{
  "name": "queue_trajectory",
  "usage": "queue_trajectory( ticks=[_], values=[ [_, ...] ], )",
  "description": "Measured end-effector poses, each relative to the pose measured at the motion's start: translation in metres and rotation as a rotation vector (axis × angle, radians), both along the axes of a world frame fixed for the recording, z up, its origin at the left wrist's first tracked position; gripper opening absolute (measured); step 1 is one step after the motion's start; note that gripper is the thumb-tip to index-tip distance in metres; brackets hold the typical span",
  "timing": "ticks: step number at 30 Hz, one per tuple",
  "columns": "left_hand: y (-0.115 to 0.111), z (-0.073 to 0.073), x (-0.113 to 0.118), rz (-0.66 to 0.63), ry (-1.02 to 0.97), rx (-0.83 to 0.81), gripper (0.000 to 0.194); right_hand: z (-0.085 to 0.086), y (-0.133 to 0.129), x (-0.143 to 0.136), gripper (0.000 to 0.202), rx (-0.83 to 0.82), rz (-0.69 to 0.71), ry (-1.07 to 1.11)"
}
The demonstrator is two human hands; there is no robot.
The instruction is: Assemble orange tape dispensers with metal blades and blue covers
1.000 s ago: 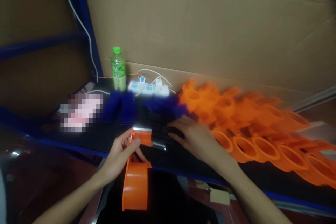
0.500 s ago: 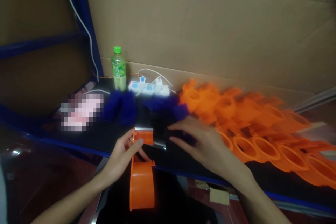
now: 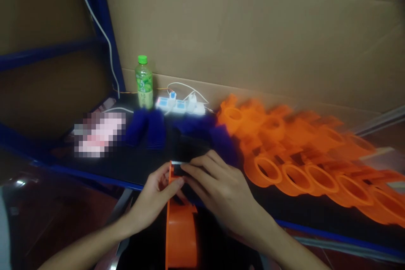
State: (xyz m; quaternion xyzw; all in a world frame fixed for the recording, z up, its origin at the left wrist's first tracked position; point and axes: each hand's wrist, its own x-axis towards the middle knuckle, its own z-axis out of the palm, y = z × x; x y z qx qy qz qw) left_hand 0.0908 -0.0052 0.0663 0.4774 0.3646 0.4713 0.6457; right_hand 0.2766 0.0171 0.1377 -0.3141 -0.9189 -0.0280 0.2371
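Note:
An orange tape dispenser (image 3: 182, 234) with a serrated metal blade at its top end is upright before me, over the table's front edge. My left hand (image 3: 160, 187) grips it by the side just under the blade, thumb across the front. My right hand (image 3: 218, 185) is at the same end, fingertips pinched on a small dark piece (image 3: 178, 170) lying against the dispenser just below the teeth. Most of that piece is hidden by the fingers, so its kind cannot be told.
Rows of more orange tape dispensers (image 3: 294, 175) fill the right of the black table. Behind are dark blue pieces (image 3: 156, 130), a white power strip (image 3: 180, 105) with cables and a green-capped drink bottle (image 3: 144, 82). A pixelated pink patch (image 3: 103, 135) lies left. Cardboard (image 3: 253, 38) walls the back.
My right hand has moved left and in to the blade end of the dispenser, bringing its fingers onto the dark piece. The dispenser and my left hand have shifted slightly right and down.

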Motion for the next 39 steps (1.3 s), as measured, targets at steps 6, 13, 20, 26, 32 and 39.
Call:
queue_trajectory(
  ticks=[6,13,20,26,32,39],
  values=[
    [0.001,-0.001,-0.002,-0.001,0.035,0.022,0.033,-0.007,0.002,0.0,0.025,-0.051,0.034,0.047],
    [0.001,-0.001,-0.003,-0.009,0.038,0.027,0.037,-0.017,-0.008,-0.005,0.025,-0.024,0.012,0.165],
    [0.002,-0.003,-0.006,-0.001,0.025,0.03,0.034,-0.015,-0.013,-0.007,0.028,0.002,0.047,0.162],
    [0.002,0.0,-0.009,-0.009,0.024,0.017,0.034,-0.012,-0.008,-0.008,0.026,0.018,0.073,0.198],
    [0.0,0.0,-0.013,0.02,0.048,0.038,0.027,-0.011,-0.009,-0.01,0.03,0.043,0.129,0.19],
    [-0.002,-0.001,-0.015,0.008,0.135,0.075,0.03,-0.017,-0.008,-0.011,0.033,0.034,0.141,0.286]
  ],
)
